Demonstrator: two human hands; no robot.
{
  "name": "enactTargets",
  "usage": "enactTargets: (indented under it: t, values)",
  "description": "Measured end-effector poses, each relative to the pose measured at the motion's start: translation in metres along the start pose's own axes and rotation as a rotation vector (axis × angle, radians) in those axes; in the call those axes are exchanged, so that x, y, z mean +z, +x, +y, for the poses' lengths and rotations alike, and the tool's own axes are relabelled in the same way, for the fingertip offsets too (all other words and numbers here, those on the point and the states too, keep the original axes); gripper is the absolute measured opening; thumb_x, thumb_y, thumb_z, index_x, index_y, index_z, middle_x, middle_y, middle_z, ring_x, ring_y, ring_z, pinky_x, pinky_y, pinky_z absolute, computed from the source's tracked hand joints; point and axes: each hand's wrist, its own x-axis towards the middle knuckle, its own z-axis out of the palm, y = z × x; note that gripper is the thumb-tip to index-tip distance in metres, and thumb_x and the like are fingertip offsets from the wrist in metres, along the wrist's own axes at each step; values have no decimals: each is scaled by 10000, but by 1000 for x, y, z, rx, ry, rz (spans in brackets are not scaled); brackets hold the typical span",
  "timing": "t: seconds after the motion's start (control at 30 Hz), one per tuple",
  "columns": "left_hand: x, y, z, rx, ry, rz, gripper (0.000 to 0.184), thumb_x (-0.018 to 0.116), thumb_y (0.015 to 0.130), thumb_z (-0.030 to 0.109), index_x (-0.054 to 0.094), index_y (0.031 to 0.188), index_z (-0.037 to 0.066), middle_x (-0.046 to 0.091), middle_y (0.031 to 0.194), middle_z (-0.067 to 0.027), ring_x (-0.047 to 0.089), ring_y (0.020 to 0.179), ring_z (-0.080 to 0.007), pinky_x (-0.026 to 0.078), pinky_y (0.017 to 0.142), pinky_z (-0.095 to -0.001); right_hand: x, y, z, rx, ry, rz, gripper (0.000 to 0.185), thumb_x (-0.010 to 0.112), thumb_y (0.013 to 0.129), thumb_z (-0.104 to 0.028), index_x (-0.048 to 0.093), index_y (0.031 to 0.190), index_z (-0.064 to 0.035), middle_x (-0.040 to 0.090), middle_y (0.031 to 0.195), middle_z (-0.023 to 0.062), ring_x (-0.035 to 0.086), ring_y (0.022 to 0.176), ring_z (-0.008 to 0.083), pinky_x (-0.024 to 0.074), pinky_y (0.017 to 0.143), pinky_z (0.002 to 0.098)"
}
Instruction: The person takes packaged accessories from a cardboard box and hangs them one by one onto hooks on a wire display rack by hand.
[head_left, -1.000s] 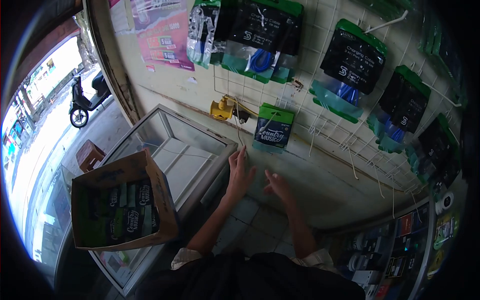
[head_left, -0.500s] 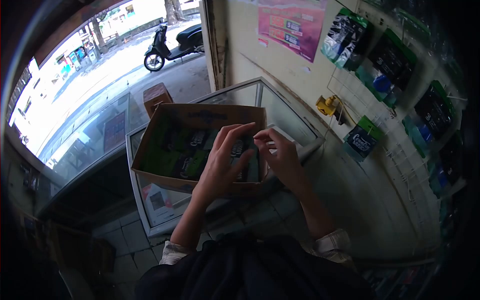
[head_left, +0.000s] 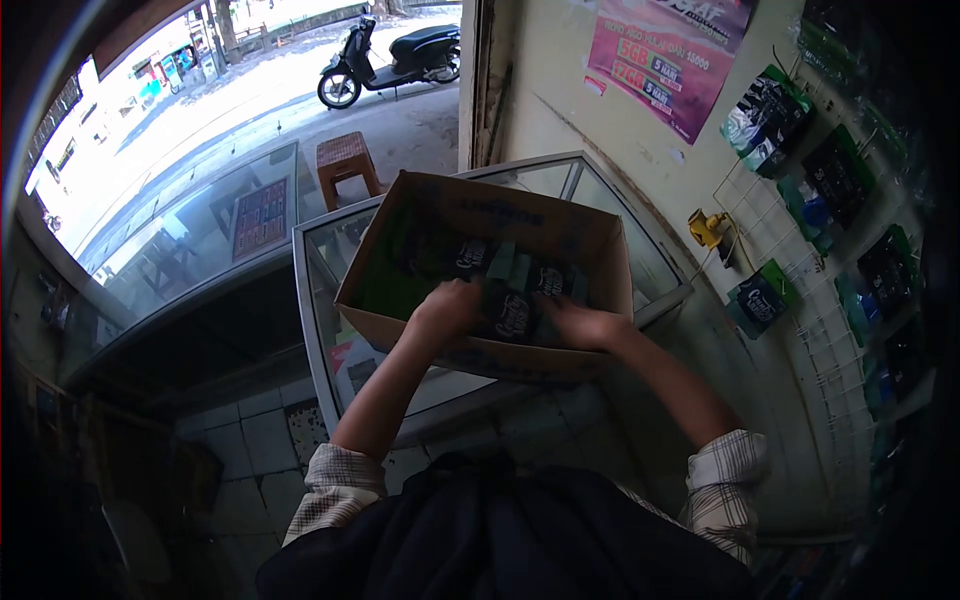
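Note:
An open cardboard box (head_left: 478,350) holds several dark green packets with white lettering. Over the front of the box, my left hand (head_left: 450,308) reaches in with its fingers curled at the left side of one packet (head_left: 510,316). From the right wall, my right hand (head_left: 583,324) comes in to that packet's other side, thumb and fingers around its edge. Both sets of fingertips are partly hidden and dark. Behind lie more packets (head_left: 468,255), and bright green ones fill the box's left part.
Beneath the box stands a glass display case (head_left: 312,330) with a metal frame. A brown stool (head_left: 343,150) and a scooter (head_left: 390,62) are beyond it. To the right, a white wire rack (head_left: 770,215) carries hanging packets near a yellow plug adapter (head_left: 708,230).
Both hands have gone from raised above the box, fingers loosely bent, down into it and onto a packet. The camera view has shifted, so the box appears further right.

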Motion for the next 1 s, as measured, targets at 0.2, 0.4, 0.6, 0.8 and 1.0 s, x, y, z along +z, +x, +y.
enactTargets:
  t: [0.2, 0.4, 0.6, 0.8, 1.0]
  values:
    - [5, 3, -4, 42, 19, -41, 594, 743, 688, 227, 457, 1185, 70, 574, 1116, -245, 548, 1071, -377, 474, 860, -464, -7, 7, -7, 32, 30, 23, 915, 693, 778, -315, 119, 1438, -47, 219, 1393, 351, 295, 1310, 411, 311, 1071, 422]
    - [-8, -10, 13, 63, -199, 303, 589, 684, 711, 26, 405, 1226, 89, 459, 1214, -207, 557, 1012, -399, 462, 859, -455, -15, 0, 3, -83, 216, 546, 517, 731, 743, -225, 497, 1142, 5, 599, 1011, 214, 587, 1012, 346, 463, 857, 407]
    - [-38, -10, 59, 410, -593, 830, 482, 633, 775, -12, 437, 1208, 70, 570, 977, -135, 621, 882, -265, 500, 740, -360, -35, -66, -12, -67, 598, 1122, 263, 670, 809, -119, 441, 892, -21, 580, 729, 183, 593, 724, 389, 440, 606, 386]
    - [-27, 5, 148, 587, -1124, 772, 563, 623, 795, -74, 362, 1276, 55, 510, 1018, -63, 567, 890, -118, 522, 786, -260, -22, -145, 8, 5, 616, 1479, 211, 639, 858, -75, 437, 887, -21, 605, 741, 72, 584, 724, 73, 452, 624, 252]
    - [48, 30, 249, 654, -1234, 483, 740, 625, 765, -118, 261, 1373, 95, 498, 1036, -64, 557, 955, -133, 521, 777, -261, 51, -180, 58, 51, 1167, 1723, 153, 580, 898, -50, 427, 903, -48, 584, 861, 41, 533, 823, 53, 423, 700, 212]
